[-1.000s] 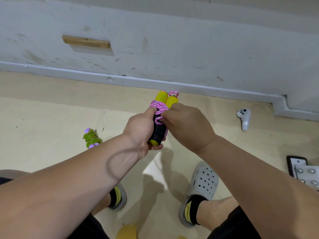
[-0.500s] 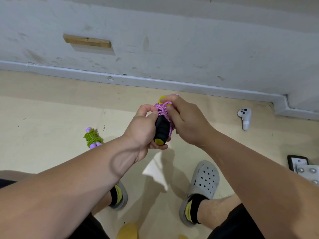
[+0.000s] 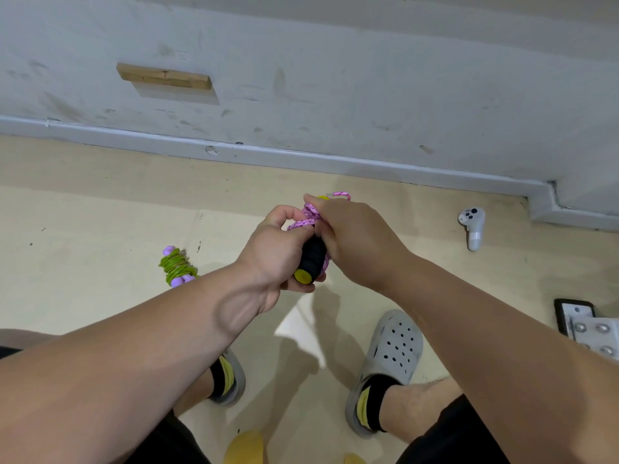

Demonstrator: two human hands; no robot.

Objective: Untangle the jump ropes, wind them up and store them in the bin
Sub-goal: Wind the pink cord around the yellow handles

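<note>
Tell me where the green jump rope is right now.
In the head view, the green jump rope lies wound up on the floor, left of the left hand, which grips the pink rope.

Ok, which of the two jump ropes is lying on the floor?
The green rope with purple handles; the left hand and right hand grip the pink rope.
</note>
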